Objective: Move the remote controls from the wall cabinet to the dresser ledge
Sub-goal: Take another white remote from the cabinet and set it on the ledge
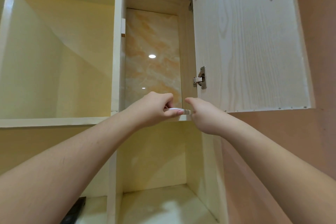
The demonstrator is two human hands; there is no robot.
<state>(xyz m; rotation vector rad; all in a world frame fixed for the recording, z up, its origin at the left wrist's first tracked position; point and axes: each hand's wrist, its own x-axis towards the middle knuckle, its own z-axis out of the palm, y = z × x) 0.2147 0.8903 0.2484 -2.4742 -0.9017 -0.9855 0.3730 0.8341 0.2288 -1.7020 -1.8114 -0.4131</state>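
I look up into an open wall cabinet (185, 117) with a marble-patterned back. A white remote control (179, 110) lies at the front edge of its shelf, only its end showing. My left hand (152, 109) is closed on that remote, thumb under and fingers over. My right hand (203, 116) sits just to its right at the shelf's corner, fingers curled and touching the remote's right end. A black remote (74, 212) lies on the lower ledge at the bottom left, partly hidden by my left forearm.
The cabinet door (249, 42) stands swung open to the right, with two metal hinges. An open cubby (54, 60) lies to the left. Below the shelf is another open compartment (154, 160) over a pale ledge (163, 209). A brown wall fills the right.
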